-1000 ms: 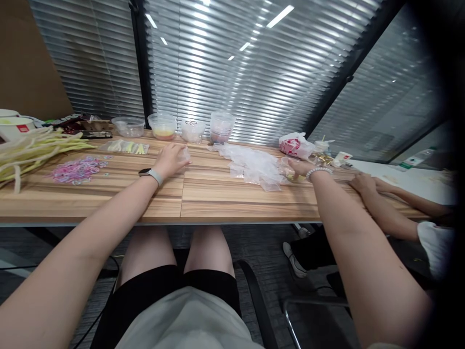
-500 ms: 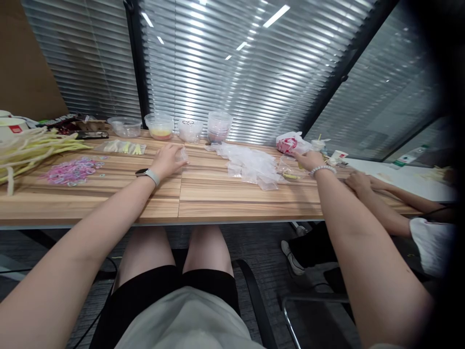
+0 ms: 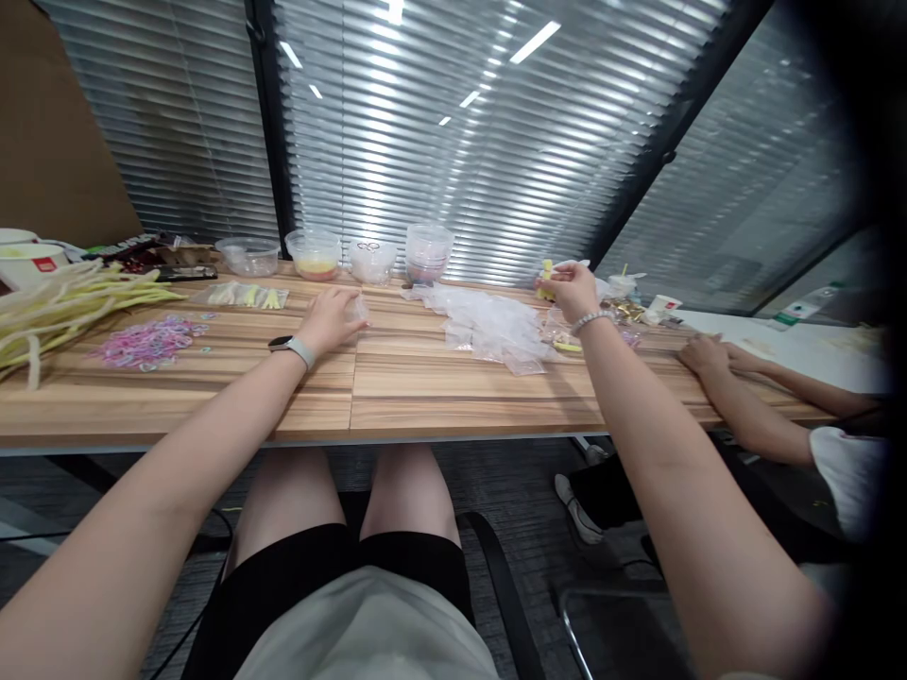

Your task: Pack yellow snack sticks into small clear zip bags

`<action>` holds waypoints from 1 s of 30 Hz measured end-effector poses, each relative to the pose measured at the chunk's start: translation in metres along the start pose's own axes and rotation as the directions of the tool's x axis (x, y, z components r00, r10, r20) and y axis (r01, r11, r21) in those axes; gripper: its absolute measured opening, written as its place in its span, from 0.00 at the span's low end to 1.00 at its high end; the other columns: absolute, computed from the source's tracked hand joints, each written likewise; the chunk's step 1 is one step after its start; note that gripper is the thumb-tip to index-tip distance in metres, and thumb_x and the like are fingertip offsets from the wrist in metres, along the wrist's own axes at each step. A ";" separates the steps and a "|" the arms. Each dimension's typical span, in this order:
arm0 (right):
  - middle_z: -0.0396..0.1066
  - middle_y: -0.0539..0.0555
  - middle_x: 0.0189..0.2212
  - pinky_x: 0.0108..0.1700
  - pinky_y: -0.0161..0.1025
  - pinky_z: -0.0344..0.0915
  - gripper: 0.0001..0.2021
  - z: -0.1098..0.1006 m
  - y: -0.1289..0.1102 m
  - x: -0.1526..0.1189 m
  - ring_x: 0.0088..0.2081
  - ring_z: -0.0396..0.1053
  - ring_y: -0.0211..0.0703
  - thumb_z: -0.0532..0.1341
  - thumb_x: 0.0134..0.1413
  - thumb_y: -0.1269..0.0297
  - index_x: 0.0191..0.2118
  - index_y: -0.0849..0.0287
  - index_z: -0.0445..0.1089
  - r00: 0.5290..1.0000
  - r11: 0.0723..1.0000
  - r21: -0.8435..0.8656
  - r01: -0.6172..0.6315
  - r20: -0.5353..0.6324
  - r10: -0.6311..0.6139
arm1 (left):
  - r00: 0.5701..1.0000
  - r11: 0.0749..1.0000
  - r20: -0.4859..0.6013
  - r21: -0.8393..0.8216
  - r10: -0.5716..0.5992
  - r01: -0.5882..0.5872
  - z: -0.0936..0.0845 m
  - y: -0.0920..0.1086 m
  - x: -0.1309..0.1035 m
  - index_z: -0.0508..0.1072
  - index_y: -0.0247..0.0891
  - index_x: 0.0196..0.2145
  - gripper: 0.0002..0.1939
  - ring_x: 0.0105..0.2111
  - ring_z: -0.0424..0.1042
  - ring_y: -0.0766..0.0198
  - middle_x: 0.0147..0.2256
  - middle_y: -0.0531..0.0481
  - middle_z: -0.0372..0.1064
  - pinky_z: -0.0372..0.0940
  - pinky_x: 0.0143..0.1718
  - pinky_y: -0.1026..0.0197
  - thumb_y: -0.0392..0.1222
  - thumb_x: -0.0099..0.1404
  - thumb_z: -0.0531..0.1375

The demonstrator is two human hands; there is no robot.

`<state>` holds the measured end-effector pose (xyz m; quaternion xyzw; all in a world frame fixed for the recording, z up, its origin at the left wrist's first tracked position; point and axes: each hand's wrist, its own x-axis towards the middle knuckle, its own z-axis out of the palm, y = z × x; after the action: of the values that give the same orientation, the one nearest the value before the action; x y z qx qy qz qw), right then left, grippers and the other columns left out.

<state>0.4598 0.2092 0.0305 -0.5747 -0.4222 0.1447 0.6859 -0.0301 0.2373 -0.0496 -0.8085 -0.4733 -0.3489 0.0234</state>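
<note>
My left hand (image 3: 330, 319), with a watch on its wrist, rests on the table with its fingers closed on a small clear plastic bag (image 3: 361, 308). My right hand (image 3: 575, 291), wearing a beaded bracelet, is raised over the right part of the table. Its fingertips pinch a small yellow piece (image 3: 545, 274), too small to name more exactly. Between the hands lies a spread pile of clear plastic bags (image 3: 488, 326). Close below my right hand, a clear bag with a yellow strip (image 3: 567, 347) lies on the tabletop.
Fuzzy yellow and cream stems (image 3: 71, 307) and a heap of pink and purple rings (image 3: 152, 342) lie left. Plastic tubs (image 3: 314, 253) line the back, with stacked tubs (image 3: 428, 250) beside them. At right are gold wrapping (image 3: 624, 310) and another person's hands (image 3: 705, 353).
My right hand has moved left and up from the red-and-white bag, and a yellow piece now shows in its fingers. My left hand keeps its place with the clear bag.
</note>
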 end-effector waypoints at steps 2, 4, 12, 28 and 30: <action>0.70 0.48 0.31 0.43 0.40 0.74 0.28 0.027 -0.005 -0.007 0.33 0.76 0.39 0.67 0.45 0.83 0.53 0.60 0.65 0.987 0.989 0.137 -0.056 0.159 0.034 | 1.000 1.000 -0.008 0.005 0.007 -0.007 -0.001 0.001 0.000 0.72 0.37 0.62 0.34 0.62 0.66 0.42 0.60 0.37 0.70 0.58 0.69 0.42 0.56 0.62 0.65; 0.70 0.46 0.32 0.43 0.42 0.75 0.34 0.058 -0.008 -0.018 0.34 0.77 0.40 0.67 0.45 0.82 0.59 0.57 0.62 0.958 0.966 0.233 -0.112 0.284 0.043 | 1.000 1.000 -0.021 0.001 0.013 -0.013 -0.003 0.003 -0.001 0.72 0.36 0.62 0.34 0.62 0.66 0.42 0.60 0.37 0.70 0.59 0.69 0.43 0.56 0.62 0.66; 0.72 0.46 0.34 0.39 0.35 0.75 0.15 0.206 -0.022 -0.097 0.34 0.74 0.34 0.65 0.52 0.73 0.45 0.55 0.65 0.861 0.735 0.559 -0.384 0.504 0.066 | 1.000 0.994 -0.007 -0.112 -0.012 0.011 -0.007 0.014 -0.004 0.69 0.39 0.59 0.32 0.59 0.70 0.46 0.57 0.40 0.71 0.65 0.64 0.45 0.53 0.61 0.68; 0.72 0.45 0.34 0.45 0.38 0.78 0.20 0.224 -0.017 -0.180 0.38 0.77 0.36 0.63 0.49 0.77 0.44 0.53 0.56 0.766 0.541 0.568 -0.620 0.589 0.258 | 0.999 0.976 0.006 -0.211 -0.053 0.053 -0.004 0.019 -0.008 0.66 0.36 0.58 0.34 0.58 0.72 0.48 0.57 0.38 0.71 0.67 0.62 0.46 0.47 0.59 0.72; 0.74 0.47 0.36 0.45 0.39 0.78 0.17 0.226 -0.025 -0.190 0.40 0.77 0.38 0.64 0.52 0.76 0.42 0.54 0.56 0.739 0.531 0.549 -0.646 0.624 0.254 | 0.999 0.975 0.004 -0.219 -0.041 0.041 -0.005 0.020 -0.008 0.65 0.36 0.59 0.34 0.59 0.72 0.48 0.58 0.37 0.70 0.66 0.62 0.46 0.46 0.59 0.72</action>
<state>0.1702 0.2220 -0.0294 -0.2840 -0.3089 0.6151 0.6675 -0.0197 0.2186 -0.0448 -0.7960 -0.4488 -0.3997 -0.0728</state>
